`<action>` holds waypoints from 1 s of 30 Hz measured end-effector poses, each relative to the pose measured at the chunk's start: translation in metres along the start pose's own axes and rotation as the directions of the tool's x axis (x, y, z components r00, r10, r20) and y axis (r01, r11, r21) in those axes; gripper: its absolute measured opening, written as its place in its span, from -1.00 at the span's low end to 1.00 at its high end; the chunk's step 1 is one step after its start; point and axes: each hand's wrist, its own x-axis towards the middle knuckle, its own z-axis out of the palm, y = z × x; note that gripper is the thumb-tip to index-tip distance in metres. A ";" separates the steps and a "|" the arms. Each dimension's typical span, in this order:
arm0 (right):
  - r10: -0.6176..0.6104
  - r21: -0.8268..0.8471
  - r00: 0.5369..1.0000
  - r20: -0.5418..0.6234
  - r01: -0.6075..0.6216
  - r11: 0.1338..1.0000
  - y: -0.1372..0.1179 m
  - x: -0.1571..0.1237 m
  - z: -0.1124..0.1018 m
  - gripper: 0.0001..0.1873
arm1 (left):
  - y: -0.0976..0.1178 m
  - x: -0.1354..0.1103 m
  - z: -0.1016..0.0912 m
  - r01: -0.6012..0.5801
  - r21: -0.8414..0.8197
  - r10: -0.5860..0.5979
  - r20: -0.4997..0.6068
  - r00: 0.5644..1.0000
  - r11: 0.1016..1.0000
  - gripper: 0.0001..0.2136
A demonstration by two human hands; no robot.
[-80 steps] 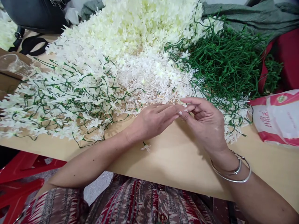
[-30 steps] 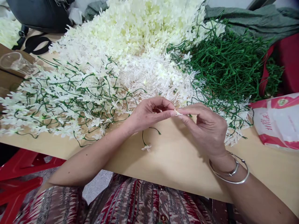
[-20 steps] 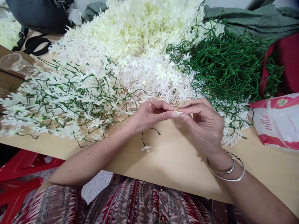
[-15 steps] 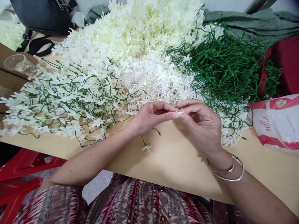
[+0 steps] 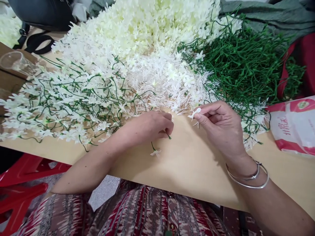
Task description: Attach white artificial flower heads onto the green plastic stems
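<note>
Between thumb and forefinger of my right hand (image 5: 219, 126), which is closed, is a small white artificial flower head (image 5: 195, 113) with thin white stamens. My left hand (image 5: 154, 126) is lowered to the table, its fingers curled around the green stem of a finished artificial flower (image 5: 155, 152). The stem's tip pokes out by the fingertips, and the hand covers its middle. Left of this hand lies a heap of white flowers on green stems (image 5: 81, 98). Loose white stamens (image 5: 157, 88) lie just beyond both hands.
A tall pile of cream petals (image 5: 147, 29) fills the back. Bare green stems (image 5: 246, 65) are heaped at right, near a red and white bag (image 5: 295, 126). A clear plastic cup (image 5: 22, 64) lies at left, below a black bag (image 5: 44, 13). The table's front edge is close.
My hands have come apart. The left moved left and down onto the stemmed flower on the table; the right kept the white flower head and shifted slightly right.
</note>
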 end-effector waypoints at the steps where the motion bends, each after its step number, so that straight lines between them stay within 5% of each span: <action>1: 0.014 0.010 1.000 0.017 -0.014 1.000 0.002 0.000 0.000 -0.86 | -0.001 0.002 0.002 -0.016 -0.012 0.016 0.001 1.000 1.000 -0.81; 5: 0.080 0.125 0.990 0.115 -0.094 0.988 0.010 0.002 -0.002 -0.78 | -0.001 0.009 0.006 -0.013 -0.158 -0.013 -0.166 0.986 0.987 -0.87; 10: 0.153 0.242 0.939 0.308 -0.233 0.942 0.015 0.010 -0.007 -0.70 | 0.008 0.017 0.011 -0.010 -0.460 -0.214 -0.431 0.877 0.888 -0.86; 14: 0.188 0.253 0.913 0.361 -0.290 0.923 0.006 0.010 -0.009 -0.68 | 0.010 0.019 0.016 -0.048 -0.558 -0.242 -0.434 0.868 0.829 -0.78; 20: 0.416 0.370 0.827 0.378 -0.547 0.751 -0.013 0.003 -0.004 -0.71 | 0.013 0.021 0.019 -0.076 -0.623 -0.248 -0.417 0.875 0.779 -0.69; 25: 0.445 0.440 0.805 0.392 -0.589 0.678 -0.016 0.003 -0.001 -0.69 | 0.016 0.022 0.021 -0.078 -0.626 -0.252 -0.421 0.871 0.776 -0.79; 30: 0.421 0.418 0.811 0.406 -0.575 0.703 -0.014 0.002 -0.002 -0.73 | 0.013 0.022 0.022 -0.090 -0.627 -0.253 -0.436 0.864 0.773 -0.81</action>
